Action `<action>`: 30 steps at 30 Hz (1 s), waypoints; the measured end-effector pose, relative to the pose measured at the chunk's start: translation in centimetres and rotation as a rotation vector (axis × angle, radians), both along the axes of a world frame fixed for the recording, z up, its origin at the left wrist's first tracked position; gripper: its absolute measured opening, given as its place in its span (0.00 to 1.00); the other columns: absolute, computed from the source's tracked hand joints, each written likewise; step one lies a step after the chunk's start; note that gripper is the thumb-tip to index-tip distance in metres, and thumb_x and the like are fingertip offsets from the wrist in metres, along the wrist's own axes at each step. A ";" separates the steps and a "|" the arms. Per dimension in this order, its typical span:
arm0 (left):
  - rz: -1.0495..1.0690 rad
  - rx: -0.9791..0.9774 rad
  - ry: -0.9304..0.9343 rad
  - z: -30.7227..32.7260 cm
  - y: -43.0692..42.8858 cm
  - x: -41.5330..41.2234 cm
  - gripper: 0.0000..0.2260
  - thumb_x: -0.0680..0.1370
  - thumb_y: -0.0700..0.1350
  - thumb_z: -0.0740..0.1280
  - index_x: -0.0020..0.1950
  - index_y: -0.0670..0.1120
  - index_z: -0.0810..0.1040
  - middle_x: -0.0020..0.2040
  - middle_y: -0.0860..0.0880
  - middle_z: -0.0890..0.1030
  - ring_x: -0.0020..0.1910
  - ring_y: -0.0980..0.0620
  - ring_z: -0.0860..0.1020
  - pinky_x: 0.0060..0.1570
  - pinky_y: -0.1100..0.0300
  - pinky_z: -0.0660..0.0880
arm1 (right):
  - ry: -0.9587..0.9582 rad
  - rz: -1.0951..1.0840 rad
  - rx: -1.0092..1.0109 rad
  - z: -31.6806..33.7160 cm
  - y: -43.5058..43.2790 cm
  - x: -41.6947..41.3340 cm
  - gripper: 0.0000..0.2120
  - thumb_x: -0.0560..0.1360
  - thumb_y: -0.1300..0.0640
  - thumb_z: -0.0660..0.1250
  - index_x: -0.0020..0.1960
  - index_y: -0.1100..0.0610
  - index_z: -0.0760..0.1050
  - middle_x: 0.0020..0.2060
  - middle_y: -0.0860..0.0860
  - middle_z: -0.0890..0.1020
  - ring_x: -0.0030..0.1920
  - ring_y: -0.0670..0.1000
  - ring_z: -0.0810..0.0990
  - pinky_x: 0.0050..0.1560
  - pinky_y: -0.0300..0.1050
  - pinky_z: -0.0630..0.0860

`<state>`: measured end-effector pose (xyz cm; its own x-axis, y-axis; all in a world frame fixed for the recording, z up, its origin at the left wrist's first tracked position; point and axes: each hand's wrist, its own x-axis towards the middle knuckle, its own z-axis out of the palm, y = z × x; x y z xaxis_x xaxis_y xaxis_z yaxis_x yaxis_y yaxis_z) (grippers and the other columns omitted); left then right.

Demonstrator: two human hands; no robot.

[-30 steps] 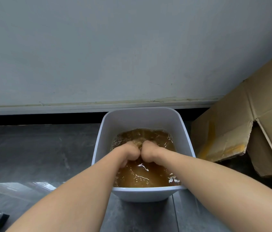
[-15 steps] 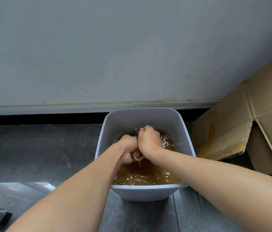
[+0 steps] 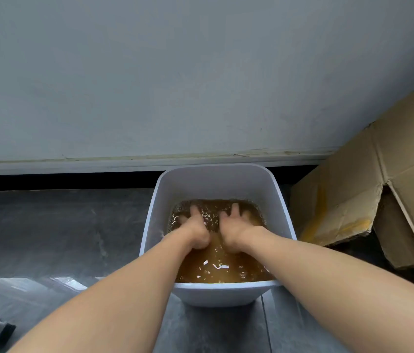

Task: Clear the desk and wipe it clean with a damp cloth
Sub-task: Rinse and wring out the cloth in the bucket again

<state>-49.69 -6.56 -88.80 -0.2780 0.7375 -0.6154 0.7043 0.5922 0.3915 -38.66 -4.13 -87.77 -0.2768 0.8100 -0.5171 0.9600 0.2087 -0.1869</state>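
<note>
Since 0.5 s ago both fists have unclenched & sunk lower. L hand (image 3: 197,231) & R hand (image 3: 234,229) now sit side by side, fingers spread, gripping nothing, pressing on a pale cloth (image 3: 215,247) blurred under brown water (image 3: 216,268) in a white plastic bin (image 3: 216,179) on the grey floor (image 3: 61,225). To the R, a cardboard box (image 3: 353,194).

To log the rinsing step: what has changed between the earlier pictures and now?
The left hand and right hand, earlier fists clenched together over the brown water, dropped, parted and spread their fingers in it. The white rectangular plastic tub and torn cardboard box stayed put.
</note>
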 end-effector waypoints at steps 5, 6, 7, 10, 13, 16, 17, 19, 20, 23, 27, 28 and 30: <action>0.032 0.011 -0.209 0.5 0.0 0.5 0.24 0.80 0.38 0.60 0.76 0.44 0.61 0.63 0.40 0.76 0.57 0.42 0.77 0.55 0.51 0.77 | 0.172 -0.135 -0.058 -0.6 -0.1 -0.6 0.19 0.78 0.64 0.64 0.69 0.63 0.71 0.67 0.61 0.74 0.65 0.60 0.77 0.62 0.48 0.74; 0.122 0.011 -0.308 1.2 -0.1 0.5 0.16 0.81 0.38 0.58 0.68 0.41 0.69 0.53 0.42 0.78 0.47 0.44 0.79 0.47 0.51 0.78 | 0.229 -0.213 -0.059 -0.4 -0.2 -0.7 0.17 0.79 0.63 0.64 0.67 0.63 0.73 0.65 0.60 0.77 0.64 0.59 0.78 0.60 0.46 0.75; 0.215 -0.011 -0.401 1.8 -0.2 0.5 0.09 0.82 0.37 0.56 0.59 0.39 0.73 0.45 0.42 0.78 0.40 0.46 0.78 0.39 0.51 0.77 | 0.290 -0.294 -0.058 -0.1 -0.3 -0.7 0.15 0.79 0.64 0.63 0.66 0.64 0.74 0.64 0.59 0.78 0.63 0.58 0.78 0.58 0.46 0.75; 0.342 -0.071 -0.598 2.0 0.0 0.4 0.10 0.80 0.33 0.53 0.46 0.37 0.74 0.33 0.40 0.76 0.27 0.47 0.75 0.27 0.56 0.72 | 0.507 -0.537 -0.037 0.7 -1.1 -1.4 0.12 0.80 0.63 0.59 0.60 0.64 0.76 0.60 0.60 0.80 0.58 0.59 0.80 0.50 0.47 0.76; 0.478 0.026 -0.604 2.0 -0.3 0.3 0.13 0.80 0.37 0.57 0.36 0.37 0.71 0.22 0.42 0.71 0.17 0.49 0.69 0.24 0.61 0.69 | 0.637 -0.608 0.029 2.1 -2.1 -2.8 0.13 0.81 0.57 0.57 0.54 0.63 0.78 0.54 0.61 0.83 0.53 0.62 0.83 0.51 0.52 0.81; 0.622 0.091 -0.756 2.4 -0.3 0.3 0.17 0.82 0.44 0.60 0.34 0.41 0.68 0.17 0.46 0.68 0.14 0.50 0.67 0.18 0.68 0.67 | 0.660 -0.548 0.122 2.8 -2.7 -3.2 0.14 0.83 0.54 0.56 0.59 0.61 0.75 0.57 0.60 0.80 0.57 0.63 0.80 0.55 0.51 0.77; 0.623 0.077 -0.807 2.6 -0.4 0.4 0.17 0.82 0.47 0.61 0.34 0.42 0.69 0.18 0.46 0.69 0.15 0.50 0.68 0.19 0.67 0.68 | 0.651 -0.515 0.166 2.9 -2.7 -2.9 0.13 0.84 0.54 0.56 0.58 0.61 0.74 0.57 0.60 0.80 0.58 0.64 0.79 0.53 0.49 0.74; 0.593 0.065 -0.849 2.9 -0.4 0.8 0.18 0.83 0.47 0.62 0.34 0.42 0.71 0.21 0.45 0.69 0.18 0.49 0.70 0.20 0.63 0.71 | 0.632 -0.469 0.257 2.9 -2.2 -2.0 0.12 0.84 0.54 0.55 0.57 0.61 0.73 0.57 0.62 0.80 0.57 0.64 0.78 0.48 0.48 0.69; 0.560 0.071 -0.878 2.9 -0.2 1.0 0.18 0.83 0.45 0.61 0.35 0.42 0.71 0.24 0.44 0.69 0.20 0.48 0.70 0.21 0.62 0.72 | 0.633 -0.466 0.285 2.8 -1.8 -1.4 0.12 0.84 0.55 0.54 0.56 0.62 0.72 0.57 0.62 0.80 0.57 0.64 0.78 0.47 0.47 0.67; 0.542 0.079 -0.978 3.0 0.0 1.4 0.16 0.84 0.38 0.56 0.37 0.41 0.72 0.26 0.44 0.72 0.21 0.49 0.73 0.20 0.61 0.73 | 0.551 -0.410 0.351 2.8 -0.7 -0.2 0.10 0.85 0.57 0.53 0.55 0.61 0.71 0.56 0.62 0.80 0.57 0.63 0.79 0.46 0.46 0.66; 0.546 0.031 -0.889 2.6 0.0 0.5 0.14 0.84 0.41 0.52 0.44 0.41 0.72 0.31 0.44 0.76 0.24 0.52 0.73 0.15 0.68 0.62 | 0.391 -0.201 0.332 2.3 -0.1 0.8 0.09 0.85 0.58 0.55 0.62 0.60 0.69 0.58 0.60 0.79 0.58 0.62 0.79 0.47 0.50 0.70; 0.530 0.037 -0.816 2.5 0.0 0.2 0.12 0.84 0.41 0.53 0.48 0.40 0.73 0.34 0.43 0.78 0.29 0.51 0.74 0.17 0.67 0.64 | 0.357 -0.182 0.273 2.1 0.0 0.9 0.11 0.84 0.57 0.55 0.65 0.59 0.67 0.61 0.62 0.76 0.60 0.64 0.78 0.50 0.52 0.71; 0.490 0.091 -0.596 1.6 0.2 -0.2 0.16 0.82 0.38 0.58 0.69 0.39 0.67 0.51 0.38 0.80 0.40 0.46 0.79 0.27 0.59 0.76 | 0.264 -0.138 0.128 1.8 0.0 1.0 0.18 0.84 0.56 0.57 0.71 0.59 0.61 0.69 0.66 0.65 0.64 0.68 0.74 0.61 0.56 0.71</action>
